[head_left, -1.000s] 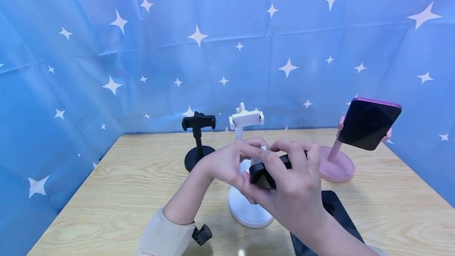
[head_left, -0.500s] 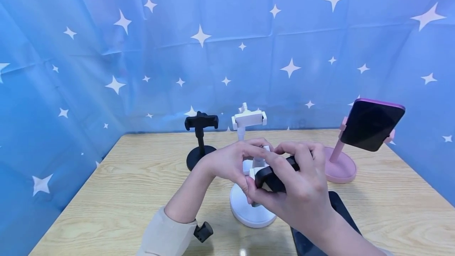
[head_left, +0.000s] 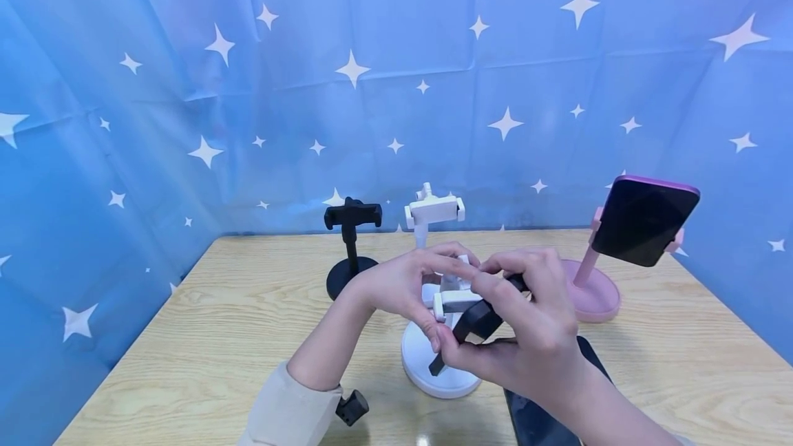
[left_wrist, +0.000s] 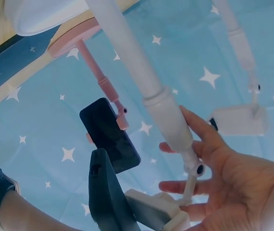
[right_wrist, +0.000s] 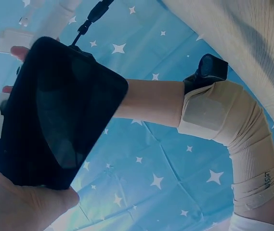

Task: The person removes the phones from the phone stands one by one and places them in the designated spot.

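Observation:
In the head view my left hand [head_left: 405, 284] holds the head of the nearer white phone stand [head_left: 424, 363], thumb below and fingers on the far side. The left wrist view shows fingers round the stand's slim neck, close to the white clamp [left_wrist: 151, 209]. My right hand [head_left: 535, 325] pinches a black phone [head_left: 480, 322] by its edges, tilted, right beside the clamp. From the right wrist the phone's dark face [right_wrist: 59, 115] fills much of the left side, the thumb along its lower edge. The fingers partly hide where phone and clamp meet.
Behind stand a black phone stand [head_left: 352, 215] and a second white stand [head_left: 435, 210]. At right a pink stand [head_left: 595, 298] bears a phone [head_left: 647, 219]. A dark flat device [head_left: 535, 418] lies on the table under my right forearm. A blue star-patterned curtain [head_left: 279, 109] hangs behind.
The black phone has tilted and shifted right with my right hand, so more of the white clamp shows. My left hand stays at the stand's head.

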A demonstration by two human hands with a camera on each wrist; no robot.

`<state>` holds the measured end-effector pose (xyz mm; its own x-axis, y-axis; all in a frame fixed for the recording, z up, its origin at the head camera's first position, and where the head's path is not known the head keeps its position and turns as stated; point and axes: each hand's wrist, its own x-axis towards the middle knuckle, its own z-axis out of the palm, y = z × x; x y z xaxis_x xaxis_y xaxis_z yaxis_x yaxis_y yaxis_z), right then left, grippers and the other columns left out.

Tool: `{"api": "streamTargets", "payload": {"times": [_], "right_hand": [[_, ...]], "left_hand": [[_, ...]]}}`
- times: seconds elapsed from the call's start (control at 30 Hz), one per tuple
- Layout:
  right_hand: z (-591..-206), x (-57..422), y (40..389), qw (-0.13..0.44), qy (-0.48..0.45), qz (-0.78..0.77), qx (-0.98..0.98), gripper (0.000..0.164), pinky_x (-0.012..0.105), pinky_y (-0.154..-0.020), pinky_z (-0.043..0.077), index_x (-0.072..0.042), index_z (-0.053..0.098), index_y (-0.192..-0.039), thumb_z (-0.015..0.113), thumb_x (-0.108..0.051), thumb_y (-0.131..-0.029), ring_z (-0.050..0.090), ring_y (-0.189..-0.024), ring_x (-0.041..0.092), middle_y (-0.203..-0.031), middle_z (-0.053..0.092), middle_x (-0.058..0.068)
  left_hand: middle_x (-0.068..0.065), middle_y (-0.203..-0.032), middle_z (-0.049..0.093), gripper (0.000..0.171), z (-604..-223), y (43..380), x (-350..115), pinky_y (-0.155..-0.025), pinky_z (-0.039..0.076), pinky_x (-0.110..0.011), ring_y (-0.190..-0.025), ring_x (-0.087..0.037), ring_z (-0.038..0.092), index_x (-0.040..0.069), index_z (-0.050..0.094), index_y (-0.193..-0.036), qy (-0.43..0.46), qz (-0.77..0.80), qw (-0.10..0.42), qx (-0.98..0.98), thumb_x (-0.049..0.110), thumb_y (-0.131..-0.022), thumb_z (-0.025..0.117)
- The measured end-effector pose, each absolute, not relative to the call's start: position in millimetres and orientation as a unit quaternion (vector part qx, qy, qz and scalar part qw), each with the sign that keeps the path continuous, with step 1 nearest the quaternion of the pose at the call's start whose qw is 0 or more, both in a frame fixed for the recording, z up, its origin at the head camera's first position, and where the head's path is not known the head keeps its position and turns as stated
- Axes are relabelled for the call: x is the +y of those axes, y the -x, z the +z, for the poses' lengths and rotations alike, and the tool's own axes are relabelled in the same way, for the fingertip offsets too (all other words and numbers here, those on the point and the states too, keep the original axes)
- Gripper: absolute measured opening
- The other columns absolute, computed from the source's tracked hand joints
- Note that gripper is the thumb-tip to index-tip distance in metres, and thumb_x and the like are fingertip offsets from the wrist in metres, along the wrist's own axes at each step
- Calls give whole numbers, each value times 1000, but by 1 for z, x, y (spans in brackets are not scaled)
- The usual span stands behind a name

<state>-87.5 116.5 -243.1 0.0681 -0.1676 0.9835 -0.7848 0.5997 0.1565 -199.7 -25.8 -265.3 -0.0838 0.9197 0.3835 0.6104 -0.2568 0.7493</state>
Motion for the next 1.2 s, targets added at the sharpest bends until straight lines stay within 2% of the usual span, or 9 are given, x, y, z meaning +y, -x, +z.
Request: {"api": "streamTargets", "payload": {"times": [0.13,0.37,0.53,0.8,0.97,1.07,1.2], "right_hand": [[-244,119,93,623,-397,274,-615,38,26,-60,31,4,64,-78,65,-33,-74,40,-65,27,-72,51,19],[-243,121,93,609,-397,297,-618,39,27,-66,31,4,63,-77,66,-35,-74,41,-66,28,-73,51,20],[-242,122,94,599,-410,306,-616,40,26,-66,34,4,65,-80,67,-35,-74,43,-68,27,-73,51,20],[-241,122,95,579,-434,321,-611,36,25,-61,36,3,64,-77,67,-33,-73,44,-68,24,-74,53,21],[-241,122,96,573,-444,324,-608,37,24,-59,36,3,62,-74,67,-34,-72,44,-69,23,-75,53,21],[-255,131,105,562,-455,333,-606,39,27,-61,38,3,64,-77,74,-34,-65,47,-72,25,-78,54,21],[-304,159,133,539,-470,347,-606,61,34,-67,42,2,67,-83,87,-37,-40,51,-79,31,-87,56,23]], "left_hand": [[-15,-122,43,72,-267,199,-26,-95,42,-33,-117,-13,40,-6,50,-121,-658,440,156,591,-4,-57,83],[-12,-125,40,68,-273,197,-24,-98,38,-36,-119,-16,36,-2,45,-123,-679,438,121,577,-1,-65,79],[-9,-133,35,63,-281,189,-25,-100,37,-33,-123,-16,34,4,44,-126,-652,435,76,616,5,-71,75],[-15,-137,34,50,-300,174,-17,-95,41,-32,-121,-21,42,7,49,-120,-596,459,-96,651,2,-75,72],[-16,-135,37,48,-308,170,-13,-92,44,-30,-116,-23,48,5,51,-120,-583,476,-160,639,-2,-76,69],[-16,-131,39,47,-310,169,-11,-90,45,-29,-113,-23,49,5,52,-119,-582,478,-178,633,-3,-75,69],[-15,-124,42,46,-309,169,-10,-89,45,-28,-112,-24,46,4,52,-116,-586,477,-184,628,-4,-75,70]]}}
